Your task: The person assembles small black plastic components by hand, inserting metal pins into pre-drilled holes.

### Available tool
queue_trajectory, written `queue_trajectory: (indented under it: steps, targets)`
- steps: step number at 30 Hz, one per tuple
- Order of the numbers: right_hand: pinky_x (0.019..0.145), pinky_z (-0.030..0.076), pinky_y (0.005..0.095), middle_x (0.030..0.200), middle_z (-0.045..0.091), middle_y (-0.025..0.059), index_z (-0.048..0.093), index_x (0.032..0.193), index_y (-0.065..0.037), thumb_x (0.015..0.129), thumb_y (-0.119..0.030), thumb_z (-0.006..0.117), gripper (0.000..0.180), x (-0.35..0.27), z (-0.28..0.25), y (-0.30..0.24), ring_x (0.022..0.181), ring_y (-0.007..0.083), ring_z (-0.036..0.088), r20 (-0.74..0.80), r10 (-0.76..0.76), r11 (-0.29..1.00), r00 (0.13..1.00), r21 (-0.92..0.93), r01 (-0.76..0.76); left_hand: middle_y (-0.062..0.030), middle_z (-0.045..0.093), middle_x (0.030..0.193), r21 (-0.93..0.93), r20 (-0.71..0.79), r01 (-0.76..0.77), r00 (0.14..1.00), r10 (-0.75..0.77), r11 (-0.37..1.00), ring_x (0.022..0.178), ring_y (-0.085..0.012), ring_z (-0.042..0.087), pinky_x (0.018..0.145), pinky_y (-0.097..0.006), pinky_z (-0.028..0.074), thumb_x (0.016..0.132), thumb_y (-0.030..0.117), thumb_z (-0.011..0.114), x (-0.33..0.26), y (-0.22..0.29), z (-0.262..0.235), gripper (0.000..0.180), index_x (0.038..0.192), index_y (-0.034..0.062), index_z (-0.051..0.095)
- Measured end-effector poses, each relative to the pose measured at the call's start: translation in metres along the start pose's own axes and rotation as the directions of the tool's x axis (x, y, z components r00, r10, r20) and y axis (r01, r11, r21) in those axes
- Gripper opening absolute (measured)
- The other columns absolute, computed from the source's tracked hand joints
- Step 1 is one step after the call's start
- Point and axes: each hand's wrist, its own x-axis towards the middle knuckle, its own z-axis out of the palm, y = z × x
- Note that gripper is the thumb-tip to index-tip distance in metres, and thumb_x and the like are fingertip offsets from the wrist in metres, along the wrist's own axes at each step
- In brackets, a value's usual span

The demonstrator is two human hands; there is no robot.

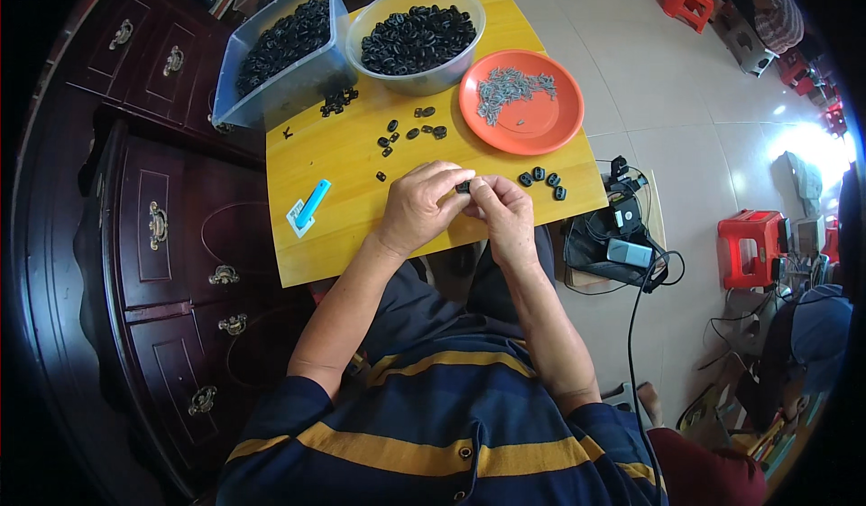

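Between the fingertips of both hands is a small black plastic piece (pixel 464 187), held just above the front part of the yellow table (pixel 343 226). My left hand (pixel 419 201) pinches it from the left, and my right hand (pixel 503 210) closes on its right side; the fingers cover most of it. To the right of my right hand lie several black oval pieces (pixel 553 180) in a loose row. Beyond my hands, more black pieces (pixel 413 133) are scattered. An orange plate (pixel 566 127) at the far right carries many small grey pieces (pixel 510 91).
A clear round tub (pixel 397 80) and a blue-tinted rectangular bin (pixel 262 100), both full of black pieces, stand at the back. A light-blue handled tool (pixel 313 203) lies on the left. Dark wooden drawers (pixel 162 262) flank the table; cables and a bag (pixel 591 253) are right of it.
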Motion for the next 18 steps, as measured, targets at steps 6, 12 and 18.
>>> queue_trajectory:
  steps: [6, 12, 18]
  targets:
    - [0.065, 0.05, 0.0231, 0.077, 0.067, 0.0008, 0.069, 0.093, 0.003, 0.096, -0.019, 0.064, 0.022, -0.016, -0.013, -0.001, 0.07, 0.0064, 0.06, -0.066, -0.074, 0.968, 0.995, -0.246, 0.056, -0.0106, 0.068, 0.097, -0.006, 0.087, 0.033, 0.996, -0.033, 0.999, 0.082, -0.0267, 0.068, 0.073, -0.034, 0.056, 0.075, 0.002, 0.078, -0.007, 0.008, 0.006, 0.029, 0.102, 0.0032, 0.069]
    - [0.062, 0.05, 0.0244, 0.069, 0.068, 0.0032, 0.07, 0.088, 0.002, 0.091, -0.014, 0.066, 0.017, -0.028, -0.035, -0.006, 0.064, 0.0062, 0.061, -0.094, -0.172, 0.87, 0.981, -0.482, 0.107, -0.0098, 0.068, 0.092, -0.005, 0.162, 0.041, 0.986, -0.04, 0.999, 0.081, -0.0266, 0.068, 0.071, -0.035, 0.056, 0.076, 0.007, 0.077, -0.012, 0.018, 0.025, 0.027, 0.102, 0.0031, 0.07]
    - [0.059, 0.052, 0.0312, 0.069, 0.069, 0.0135, 0.071, 0.087, -0.001, 0.09, -0.016, 0.068, 0.016, -0.032, -0.049, -0.039, 0.059, 0.0181, 0.068, -0.122, -0.39, 0.568, 0.913, -0.812, 0.134, -0.0093, 0.067, 0.088, 0.026, 0.124, 0.02, 0.992, -0.023, 0.999, 0.077, -0.0254, 0.068, 0.067, -0.035, 0.055, 0.079, 0.013, 0.077, -0.003, 0.023, 0.042, 0.029, 0.106, 0.0047, 0.07]
